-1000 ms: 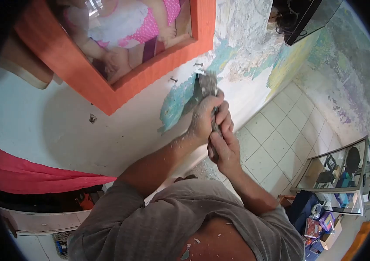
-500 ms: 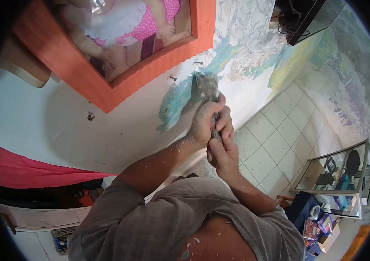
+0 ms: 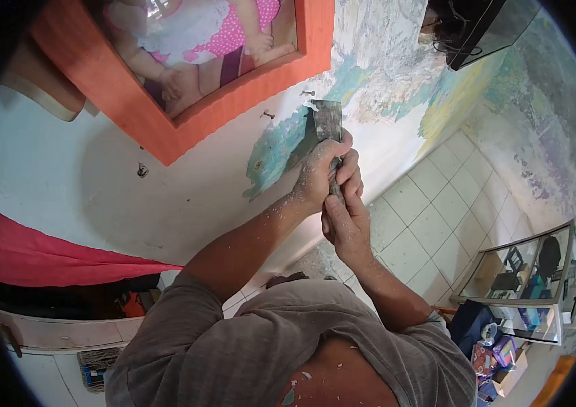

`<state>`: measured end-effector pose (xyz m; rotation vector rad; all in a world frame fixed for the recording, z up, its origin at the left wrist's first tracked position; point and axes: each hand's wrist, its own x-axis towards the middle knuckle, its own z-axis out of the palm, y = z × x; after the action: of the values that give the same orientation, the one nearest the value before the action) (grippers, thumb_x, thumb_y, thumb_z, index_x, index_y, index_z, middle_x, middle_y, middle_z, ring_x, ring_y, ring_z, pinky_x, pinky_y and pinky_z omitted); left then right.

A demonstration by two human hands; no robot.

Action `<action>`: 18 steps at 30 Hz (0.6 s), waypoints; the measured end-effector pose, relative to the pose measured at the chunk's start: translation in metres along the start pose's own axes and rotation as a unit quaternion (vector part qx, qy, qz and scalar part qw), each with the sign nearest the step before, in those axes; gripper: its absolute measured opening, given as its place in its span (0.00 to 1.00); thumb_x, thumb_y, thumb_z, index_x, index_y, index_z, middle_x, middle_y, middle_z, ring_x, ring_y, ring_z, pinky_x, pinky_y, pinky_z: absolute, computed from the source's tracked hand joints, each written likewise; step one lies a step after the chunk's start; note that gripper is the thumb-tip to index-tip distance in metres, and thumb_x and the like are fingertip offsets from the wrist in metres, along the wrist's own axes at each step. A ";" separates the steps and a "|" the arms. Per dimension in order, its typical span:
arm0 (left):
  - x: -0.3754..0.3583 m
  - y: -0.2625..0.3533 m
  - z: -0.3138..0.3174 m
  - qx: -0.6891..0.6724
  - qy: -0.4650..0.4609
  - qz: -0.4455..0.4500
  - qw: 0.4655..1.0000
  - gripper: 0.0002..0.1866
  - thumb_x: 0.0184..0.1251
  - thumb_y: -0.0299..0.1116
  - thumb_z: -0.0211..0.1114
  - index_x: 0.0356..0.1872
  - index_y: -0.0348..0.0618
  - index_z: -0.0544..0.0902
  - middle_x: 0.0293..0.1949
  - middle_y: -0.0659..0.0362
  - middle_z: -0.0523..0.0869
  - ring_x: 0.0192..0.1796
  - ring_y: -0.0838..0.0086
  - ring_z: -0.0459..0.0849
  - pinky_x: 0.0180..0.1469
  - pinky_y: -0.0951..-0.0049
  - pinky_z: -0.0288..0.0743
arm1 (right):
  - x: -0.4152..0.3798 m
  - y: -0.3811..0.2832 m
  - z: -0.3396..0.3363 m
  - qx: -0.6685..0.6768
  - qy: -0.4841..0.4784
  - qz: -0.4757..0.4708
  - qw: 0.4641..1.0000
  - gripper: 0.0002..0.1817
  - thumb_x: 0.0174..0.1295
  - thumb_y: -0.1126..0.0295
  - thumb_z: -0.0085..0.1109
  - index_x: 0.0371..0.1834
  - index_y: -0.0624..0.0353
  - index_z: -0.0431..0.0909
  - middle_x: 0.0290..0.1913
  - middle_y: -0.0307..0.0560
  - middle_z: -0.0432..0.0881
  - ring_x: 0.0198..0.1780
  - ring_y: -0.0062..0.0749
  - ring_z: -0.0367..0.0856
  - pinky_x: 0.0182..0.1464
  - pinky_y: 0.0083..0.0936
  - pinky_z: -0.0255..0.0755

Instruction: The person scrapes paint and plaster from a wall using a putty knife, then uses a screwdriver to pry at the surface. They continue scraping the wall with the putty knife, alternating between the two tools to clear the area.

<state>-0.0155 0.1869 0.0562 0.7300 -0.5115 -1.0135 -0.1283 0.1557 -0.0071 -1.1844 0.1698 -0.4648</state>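
Both my hands hold a paint scraper (image 3: 328, 121) with a broad, dirty grey blade. My left hand (image 3: 316, 175) is closed around the upper handle, just below the blade. Lower down, my right hand (image 3: 349, 229) wraps the handle's end. The blade's tip meets the white wall (image 3: 186, 224) at the upper edge of a bared turquoise patch (image 3: 275, 154). A curled bit of white paint shows by the blade's corner. White flakes cling to my left forearm and hand.
An orange-framed picture (image 3: 247, 88) hangs just above left. Two screws (image 3: 269, 114) stick out of the wall near the blade. A dark screen (image 3: 488, 34) juts out at upper right. Red cloth (image 3: 64, 254) hangs at left; a glass cabinet (image 3: 518, 271) stands at right on tiled floor (image 3: 430, 210).
The scraper and both hands have moved a little up the wall. The blade, blurred before, is now sharp, and its tip sits closer to the upper screw.
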 end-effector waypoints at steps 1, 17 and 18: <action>-0.007 -0.003 0.002 -0.019 -0.018 -0.010 1.000 0.06 0.69 0.39 0.52 0.36 0.51 0.67 0.15 0.65 0.64 0.15 0.73 0.69 0.25 0.65 0.73 | -0.009 -0.002 0.002 -0.005 0.008 -0.004 1.000 0.23 0.74 0.69 0.46 0.69 0.65 0.58 0.28 0.33 0.70 0.22 0.12 0.66 0.23 0.12 0.59; 0.019 -0.001 0.003 -0.002 -0.003 0.005 1.000 0.08 0.69 0.39 0.52 0.34 0.49 0.65 0.13 0.64 0.64 0.13 0.72 0.69 0.22 0.63 0.74 | 0.012 -0.010 -0.010 0.015 0.003 0.000 1.000 0.23 0.73 0.66 0.49 0.67 0.65 0.62 0.29 0.32 0.71 0.22 0.12 0.65 0.24 0.11 0.57; 0.013 -0.002 0.004 -0.001 -0.002 0.004 1.000 0.08 0.69 0.39 0.52 0.34 0.49 0.65 0.13 0.64 0.64 0.13 0.72 0.69 0.22 0.63 0.74 | 0.007 -0.008 -0.009 0.017 0.003 0.001 1.000 0.23 0.73 0.66 0.49 0.67 0.65 0.62 0.29 0.32 0.71 0.22 0.12 0.65 0.24 0.11 0.57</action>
<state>-0.0136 0.1731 0.0580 0.7246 -0.5163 -1.0076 -0.1277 0.1430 -0.0028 -1.1506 0.1669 -0.4684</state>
